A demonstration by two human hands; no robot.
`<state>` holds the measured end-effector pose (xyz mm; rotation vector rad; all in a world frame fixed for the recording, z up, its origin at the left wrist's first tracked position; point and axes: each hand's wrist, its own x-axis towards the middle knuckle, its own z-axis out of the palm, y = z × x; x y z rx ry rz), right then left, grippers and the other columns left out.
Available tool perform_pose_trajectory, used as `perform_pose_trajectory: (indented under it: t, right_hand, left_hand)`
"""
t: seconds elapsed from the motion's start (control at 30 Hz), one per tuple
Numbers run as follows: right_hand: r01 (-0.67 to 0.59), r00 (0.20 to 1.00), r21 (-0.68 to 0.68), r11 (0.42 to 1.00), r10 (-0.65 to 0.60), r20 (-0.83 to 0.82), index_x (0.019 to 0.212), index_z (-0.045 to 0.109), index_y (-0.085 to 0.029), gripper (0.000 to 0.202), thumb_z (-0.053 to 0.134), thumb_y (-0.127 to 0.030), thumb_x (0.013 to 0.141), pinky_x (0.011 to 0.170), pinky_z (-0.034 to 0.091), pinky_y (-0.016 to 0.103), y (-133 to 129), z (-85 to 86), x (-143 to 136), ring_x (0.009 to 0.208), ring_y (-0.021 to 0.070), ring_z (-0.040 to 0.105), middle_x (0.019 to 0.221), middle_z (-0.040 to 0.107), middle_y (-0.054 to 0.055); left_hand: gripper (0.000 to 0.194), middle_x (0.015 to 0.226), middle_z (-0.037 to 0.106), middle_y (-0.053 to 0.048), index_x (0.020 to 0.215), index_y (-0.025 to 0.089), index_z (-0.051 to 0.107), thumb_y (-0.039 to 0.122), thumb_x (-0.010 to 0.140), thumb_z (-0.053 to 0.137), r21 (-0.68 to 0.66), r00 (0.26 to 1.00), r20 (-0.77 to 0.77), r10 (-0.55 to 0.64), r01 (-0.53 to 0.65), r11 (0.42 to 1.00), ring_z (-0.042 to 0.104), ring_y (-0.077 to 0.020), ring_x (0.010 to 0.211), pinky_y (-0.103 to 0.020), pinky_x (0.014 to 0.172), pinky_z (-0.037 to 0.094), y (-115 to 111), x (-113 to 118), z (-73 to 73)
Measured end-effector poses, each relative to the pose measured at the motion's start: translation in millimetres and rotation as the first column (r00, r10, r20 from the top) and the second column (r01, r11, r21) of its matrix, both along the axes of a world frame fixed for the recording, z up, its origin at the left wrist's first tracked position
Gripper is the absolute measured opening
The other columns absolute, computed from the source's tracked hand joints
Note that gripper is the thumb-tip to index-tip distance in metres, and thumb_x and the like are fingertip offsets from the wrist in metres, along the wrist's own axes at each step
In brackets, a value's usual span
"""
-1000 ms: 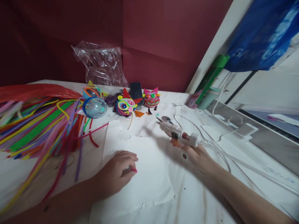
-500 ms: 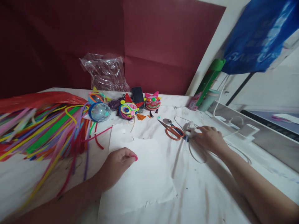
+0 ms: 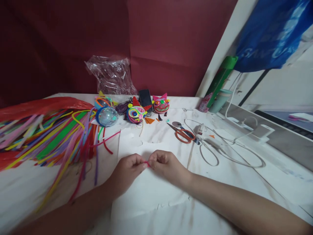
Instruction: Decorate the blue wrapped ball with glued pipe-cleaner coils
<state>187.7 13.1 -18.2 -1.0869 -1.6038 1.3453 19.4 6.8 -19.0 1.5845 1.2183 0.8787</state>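
The left hand [image 3: 128,169] and right hand [image 3: 168,164] meet above a white paper sheet [image 3: 151,199], fingertips nearly touching. Each pinches a short pink strip [image 3: 147,164] between thumb and forefinger; most of the strip is hidden by the fingers, so its full shape cannot be told.

To the left of the hands lies a loose bundle of coloured pipe cleaners [image 3: 58,140], partly inside a red plastic bag [image 3: 49,106]; several strands trail towards the left forearm. Beyond the sheet stand a clear ball [image 3: 108,117] with a blue rim, a multicoloured decorated ball [image 3: 135,115] and a pink-eared ball [image 3: 161,105]. A dark phone [image 3: 145,99] stands tilted between the latter two, slightly behind.

Right of the sheet, orange-handled scissors [image 3: 185,136] lie with blades partly apart, a white glue gun [image 3: 200,129] just beside their handles. A pale cable [image 3: 217,160] loops nearby on the marbled table [image 3: 207,202].
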Motion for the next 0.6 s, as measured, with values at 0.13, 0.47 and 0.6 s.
perform_pose_trajectory:
  t: [0.13,0.47,0.6]
  right_hand:
    - [0.096,0.99,0.04,0.995,-0.1,0.099,0.068,0.05,-0.016,0.014,0.054,-0.029,0.073,0.052,0.034,0.021,23.9,3.7,20.0,0.053,0.008,0.042,0.061,0.051,-0.003]
    - [-0.086,0.827,0.439,0.894,-0.182,0.531,0.073,0.057,-0.018,0.007,0.051,-0.015,0.074,0.057,0.038,0.023,4.9,-1.9,16.7,0.059,0.012,0.049,0.065,0.055,0.0]
    - [-0.248,0.804,0.494,0.833,-0.108,0.585,0.081,0.061,-0.017,0.008,0.057,-0.015,0.075,0.066,0.045,0.027,-1.6,-2.5,9.7,0.072,0.0163,0.054,0.077,0.059,0.005]
  left_hand:
    - [0.013,0.075,0.062,-0.001,0.081,0.017,0.057,0.026,0.072,0.054,0.029,0.997,0.017,0.075,-0.075,0.997,0.059,-0.0139,0.071,-0.027,0.066,0.045,-1.0,1.7,-5.2]
    - [0.008,0.076,0.063,-0.001,0.077,0.019,0.058,0.018,0.073,0.051,0.277,0.974,-0.178,0.142,-0.088,0.957,0.059,-0.0148,0.074,-0.028,0.068,0.048,9.1,-7.2,-12.1]
    - [0.01,0.074,0.061,0.0,0.074,0.019,0.057,0.015,0.074,0.049,0.34,0.963,-0.249,0.105,-0.014,0.94,0.057,-0.0138,0.072,-0.026,0.066,0.046,7.4,-6.7,-12.1]
